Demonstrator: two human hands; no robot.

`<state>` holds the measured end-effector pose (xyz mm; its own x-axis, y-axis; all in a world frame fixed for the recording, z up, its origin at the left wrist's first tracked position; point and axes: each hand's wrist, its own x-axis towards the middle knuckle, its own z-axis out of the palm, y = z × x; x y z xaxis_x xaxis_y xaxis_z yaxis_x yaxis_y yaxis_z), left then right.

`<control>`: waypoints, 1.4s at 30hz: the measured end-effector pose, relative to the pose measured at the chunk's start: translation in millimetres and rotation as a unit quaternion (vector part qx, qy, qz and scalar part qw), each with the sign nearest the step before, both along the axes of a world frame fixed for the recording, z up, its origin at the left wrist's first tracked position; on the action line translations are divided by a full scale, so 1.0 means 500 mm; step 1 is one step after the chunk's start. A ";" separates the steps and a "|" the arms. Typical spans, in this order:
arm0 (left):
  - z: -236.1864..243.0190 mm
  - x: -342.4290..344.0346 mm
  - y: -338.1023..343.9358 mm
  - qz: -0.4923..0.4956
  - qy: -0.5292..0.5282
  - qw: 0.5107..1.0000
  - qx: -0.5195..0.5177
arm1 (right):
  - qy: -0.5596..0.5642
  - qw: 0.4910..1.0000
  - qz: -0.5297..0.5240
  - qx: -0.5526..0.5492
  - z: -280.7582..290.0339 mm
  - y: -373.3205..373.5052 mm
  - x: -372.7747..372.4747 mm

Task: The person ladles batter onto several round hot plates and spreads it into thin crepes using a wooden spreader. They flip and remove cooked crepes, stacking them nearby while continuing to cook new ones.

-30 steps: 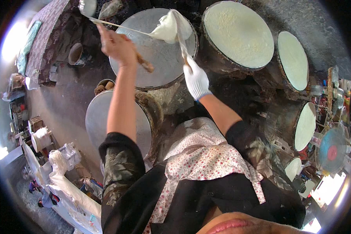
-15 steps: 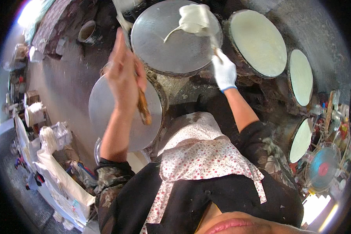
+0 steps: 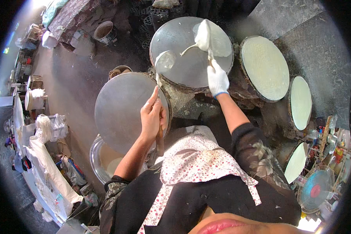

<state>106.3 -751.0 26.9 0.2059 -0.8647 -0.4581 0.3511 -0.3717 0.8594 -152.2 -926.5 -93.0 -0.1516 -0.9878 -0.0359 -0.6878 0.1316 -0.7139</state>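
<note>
My left hand (image 3: 152, 115), bare, grips the wooden-handled spatula (image 3: 160, 138) over the near round griddle (image 3: 119, 103), which has a bare metal top. The spatula's batter-coated blade (image 3: 164, 59) reaches onto the rear griddle (image 3: 181, 33). My right hand (image 3: 218, 80), in a white knit glove, is closed on a batter-covered tool (image 3: 210, 54). At its tip a thick white batter lump (image 3: 202, 39) sits on the rear griddle, with a thinner pale patch spreading right and a tail trailing left.
Griddles coated in pale batter stand at right (image 3: 264, 68), (image 3: 300, 101), (image 3: 296, 163). A metal basin (image 3: 99, 160) is at lower left, a bucket (image 3: 104, 34) upper left, a small container (image 3: 119, 70) behind the near griddle, cloth-draped racks (image 3: 50, 167) left, a fan (image 3: 316, 189) lower right.
My left hand came down toward my body, its spatula now touching the rear griddle's left part. The batter lump at my right tool has settled and spread on that griddle.
</note>
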 end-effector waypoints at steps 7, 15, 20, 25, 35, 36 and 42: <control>0.047 -0.006 0.051 0.016 -0.031 0.996 -0.078 | 0.049 0.996 -0.065 0.034 0.037 -0.014 -0.001; 0.061 -0.053 0.073 0.038 -0.009 0.998 -0.049 | 0.083 0.993 0.018 -0.079 0.029 -0.054 -0.021; 0.059 -0.091 0.073 0.071 -0.034 0.996 -0.045 | 0.054 0.986 0.156 0.038 0.028 -0.079 -0.038; 0.045 -0.146 0.079 0.106 0.022 0.993 -0.037 | 0.089 0.985 0.146 -0.026 0.039 -0.093 -0.052; 0.051 -0.228 0.068 0.149 -0.014 0.988 -0.025 | 0.059 0.960 0.257 -0.093 0.035 -0.144 -0.091; 0.051 -0.237 0.065 0.149 -0.012 0.988 -0.025 | 0.074 0.972 0.202 -0.096 0.033 -0.146 -0.095; 0.053 -0.283 0.052 0.158 -0.031 0.986 -0.048 | 0.023 0.906 0.407 -0.110 0.044 -0.175 -0.100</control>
